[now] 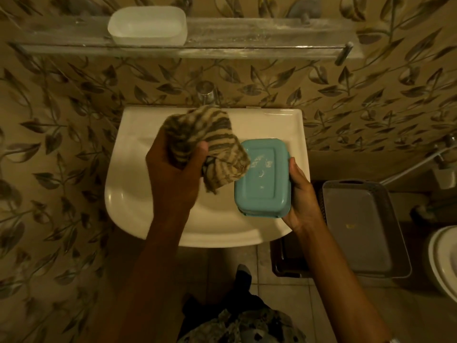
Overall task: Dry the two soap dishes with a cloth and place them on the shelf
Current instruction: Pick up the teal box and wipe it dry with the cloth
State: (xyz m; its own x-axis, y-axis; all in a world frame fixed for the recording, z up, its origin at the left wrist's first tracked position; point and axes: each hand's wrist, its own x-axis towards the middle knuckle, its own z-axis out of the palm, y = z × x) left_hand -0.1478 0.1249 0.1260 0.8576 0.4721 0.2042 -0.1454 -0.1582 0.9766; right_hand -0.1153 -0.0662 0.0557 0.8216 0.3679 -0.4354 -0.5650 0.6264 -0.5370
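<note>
My right hand (300, 196) clamps the blue soap dish (262, 178) by its right edge, bottom side up, above the sink (138, 206). My left hand (173, 174) is closed around the striped cloth (210, 147), and a loose end of it hangs down against the dish's upper-left corner. The dish lies just to the right of my left fingers, its long axis running away from me — so the cloth hand only has to sweep rightward across the upturned base, where I can see pale marks, possibly water. The white soap dish (147, 26) already sits on the glass shelf (272, 38), left of centre. The bare stretch to its right looks like the natural spot for this one, and my right hand is nearer it.
</note>
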